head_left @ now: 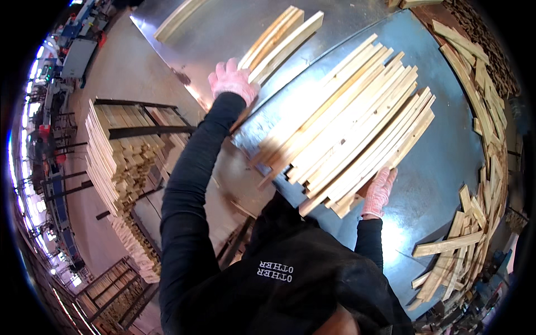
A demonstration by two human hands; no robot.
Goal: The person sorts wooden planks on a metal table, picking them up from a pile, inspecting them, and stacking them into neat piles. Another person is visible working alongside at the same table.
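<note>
A wide row of pale wooden strips (pixel 357 106) lies side by side on the grey metal table, their ends uneven. My right hand (pixel 381 192), in a pink knit glove, rests against the outer right side of this row near its close end, fingers stretched along the wood. At the far left, my left hand (pixel 231 81), gloved alike, has its fingers spread. It is at the near ends of a smaller group of wooden strips (pixel 285 42), and its palm side is hidden. A strip end shows just below that wrist.
The metal table (pixel 446 142) has a seam between its sections. Loose wooden pieces (pixel 455 251) are heaped along its right edge. Another strip (pixel 178 19) lies at the far left. On the floor to the left, stacked wooden strips (pixel 120 162) stand in a dark metal rack (pixel 151 132).
</note>
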